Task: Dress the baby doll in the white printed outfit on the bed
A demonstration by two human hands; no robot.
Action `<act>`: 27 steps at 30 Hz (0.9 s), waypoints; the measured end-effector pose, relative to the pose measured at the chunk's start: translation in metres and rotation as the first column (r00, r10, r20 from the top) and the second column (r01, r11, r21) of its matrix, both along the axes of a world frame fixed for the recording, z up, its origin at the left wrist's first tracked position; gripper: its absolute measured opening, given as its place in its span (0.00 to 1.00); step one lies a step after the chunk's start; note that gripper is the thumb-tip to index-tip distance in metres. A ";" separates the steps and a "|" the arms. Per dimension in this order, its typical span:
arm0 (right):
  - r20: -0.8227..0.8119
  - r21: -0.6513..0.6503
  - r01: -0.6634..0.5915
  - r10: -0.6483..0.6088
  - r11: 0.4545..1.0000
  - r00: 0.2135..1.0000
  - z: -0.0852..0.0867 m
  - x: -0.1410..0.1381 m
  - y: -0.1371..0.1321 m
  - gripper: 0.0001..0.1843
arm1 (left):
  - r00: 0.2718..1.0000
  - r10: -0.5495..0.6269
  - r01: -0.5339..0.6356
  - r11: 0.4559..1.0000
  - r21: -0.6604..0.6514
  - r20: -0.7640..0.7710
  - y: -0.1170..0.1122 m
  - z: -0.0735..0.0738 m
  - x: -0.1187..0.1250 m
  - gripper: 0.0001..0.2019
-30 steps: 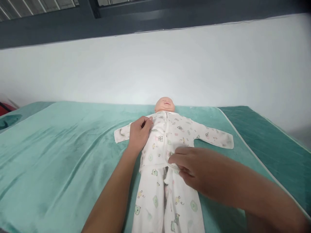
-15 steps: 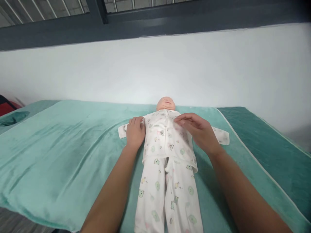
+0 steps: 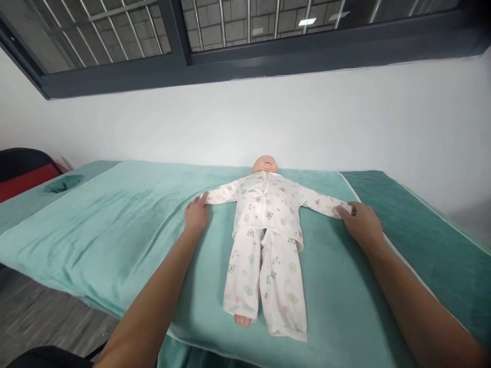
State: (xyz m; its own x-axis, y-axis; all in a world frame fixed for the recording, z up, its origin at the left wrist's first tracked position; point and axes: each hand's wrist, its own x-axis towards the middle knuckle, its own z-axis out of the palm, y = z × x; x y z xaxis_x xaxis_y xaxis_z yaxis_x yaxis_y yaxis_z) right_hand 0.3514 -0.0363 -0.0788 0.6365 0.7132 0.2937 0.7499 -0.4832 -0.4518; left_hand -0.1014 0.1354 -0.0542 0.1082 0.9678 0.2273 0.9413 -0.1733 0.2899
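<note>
A baby doll [image 3: 265,164] lies on its back with its head toward the wall. It wears a white printed top [image 3: 270,209] and matching trousers [image 3: 282,286]. Both sleeves stretch out sideways. My left hand [image 3: 196,213] has its fingers closed at the cuff of the left-side sleeve [image 3: 223,193]. At the other side, my right hand [image 3: 360,222] pinches the end of the right-side sleeve [image 3: 322,203] between thumb and fingers. The doll's hands are hidden. One foot [image 3: 242,321] pokes out below the left trouser leg; the other leg's end is covered.
A green sheet [image 3: 126,230] covers the bed, with a darker green strip [image 3: 433,225] on the right. Behind it rises a white wall [image 3: 230,122] under a dark-framed window [image 3: 245,64]. A black and red object [image 3: 28,179] stands at far left.
My hands have moved apart, from the doll's upper arm and chest out to the sleeve ends. The sleeves now show at full length. The view has shifted, showing the trouser ends and more window.
</note>
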 end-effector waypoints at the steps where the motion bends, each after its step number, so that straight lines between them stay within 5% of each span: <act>1: -0.023 -0.006 0.012 -0.013 1.000 1.000 0.000 0.000 0.002 0.28 | 1.000 -0.003 0.003 1.000 0.007 0.000 0.003 -0.001 -0.002 0.29; 11: -0.111 -0.057 -0.079 0.073 0.995 0.991 0.021 -0.006 -0.009 0.28 | 0.998 0.054 -0.055 0.997 0.060 0.012 0.038 -0.002 -0.016 0.29; 20: -0.057 0.004 0.048 -0.048 0.999 0.997 -0.003 0.002 0.006 0.24 | 0.995 0.060 -0.056 0.997 0.055 -0.076 0.037 -0.003 -0.011 0.29; 27: 0.013 0.082 0.135 -0.136 0.987 0.991 -0.011 -0.008 0.001 0.25 | 0.992 0.046 -0.038 0.997 0.065 -0.121 0.016 -0.007 -0.006 0.30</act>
State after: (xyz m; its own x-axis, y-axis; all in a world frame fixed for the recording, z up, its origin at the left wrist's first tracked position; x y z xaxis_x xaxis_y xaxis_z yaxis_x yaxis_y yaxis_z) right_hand 0.3433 -0.0348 -0.0894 0.7195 0.5941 0.3596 0.6886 -0.5431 -0.4806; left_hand -0.1076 0.1510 -0.0607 0.0988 0.9563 0.2751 0.9758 -0.1473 0.1618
